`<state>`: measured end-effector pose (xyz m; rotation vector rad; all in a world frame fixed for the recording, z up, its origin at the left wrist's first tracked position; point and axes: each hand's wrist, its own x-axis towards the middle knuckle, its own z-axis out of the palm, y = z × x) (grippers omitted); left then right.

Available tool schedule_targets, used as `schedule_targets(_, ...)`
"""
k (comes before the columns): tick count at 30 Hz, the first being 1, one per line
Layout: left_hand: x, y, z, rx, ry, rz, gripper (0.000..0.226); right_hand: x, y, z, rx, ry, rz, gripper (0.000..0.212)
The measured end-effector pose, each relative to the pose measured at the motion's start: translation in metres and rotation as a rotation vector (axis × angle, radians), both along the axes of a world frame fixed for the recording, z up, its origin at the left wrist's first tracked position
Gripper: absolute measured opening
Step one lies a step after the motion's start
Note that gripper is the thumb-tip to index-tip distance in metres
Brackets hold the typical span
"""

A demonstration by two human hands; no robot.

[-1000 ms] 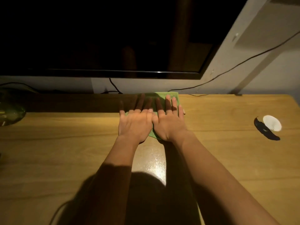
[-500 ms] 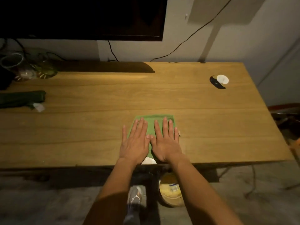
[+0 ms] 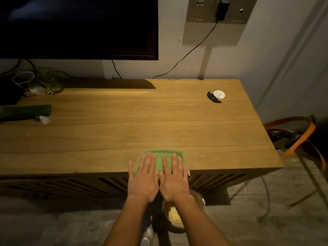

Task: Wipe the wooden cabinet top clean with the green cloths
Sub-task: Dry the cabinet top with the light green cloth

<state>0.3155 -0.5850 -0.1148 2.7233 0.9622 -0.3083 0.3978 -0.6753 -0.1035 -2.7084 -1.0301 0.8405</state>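
Note:
A light green cloth (image 3: 159, 161) lies flat at the front edge of the wooden cabinet top (image 3: 134, 119). My left hand (image 3: 143, 178) and my right hand (image 3: 174, 179) press side by side on it, fingers spread and pointing away from me, palms past the front edge. A second, darker green cloth (image 3: 26, 112) lies rolled at the far left of the top, with a white tag beside it.
A small white cap and a black object (image 3: 215, 96) sit at the back right. Glassware (image 3: 38, 83) stands at the back left under the dark TV (image 3: 78, 27). A cable hangs from the wall socket. On the floor are a bowl (image 3: 174, 214) and an orange chair (image 3: 300, 137).
Both hands have dragged the light green cloth from the back of the top toward me, down to the front edge. The view has pulled back with them.

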Motion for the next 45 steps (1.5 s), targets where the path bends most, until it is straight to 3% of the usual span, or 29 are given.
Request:
schedule_targets(9, 0.07, 0.058, -0.017, 0.029, -0.049, -0.012, 0.059, 0.07, 0.058, -0.016, 0.045, -0.062, -0.023, 0.057)
schedule_targets(23, 0.308, 0.248, -0.02, 0.032, -0.074, -0.05, 0.059, 0.303, 0.243, -0.031, 0.08, -0.128, -0.074, 0.057)
schedule_targets(27, 0.354, 0.278, -0.02, -0.062, -0.073, -0.034, 0.06, 0.35, 0.276, -0.033, 0.079, -0.156, -0.061, 0.058)
schedule_targets(38, 0.364, 0.285, -0.019, -0.064, -0.067, -0.043, 0.059, 0.361, 0.282, -0.026, 0.077, -0.214, -0.024, 0.058)
schedule_targets(45, 0.322, 0.25, -0.024, 0.034, -0.153, -0.044, 0.06, 0.323, 0.247, -0.029, 0.076, -0.214, -0.013, 0.058)
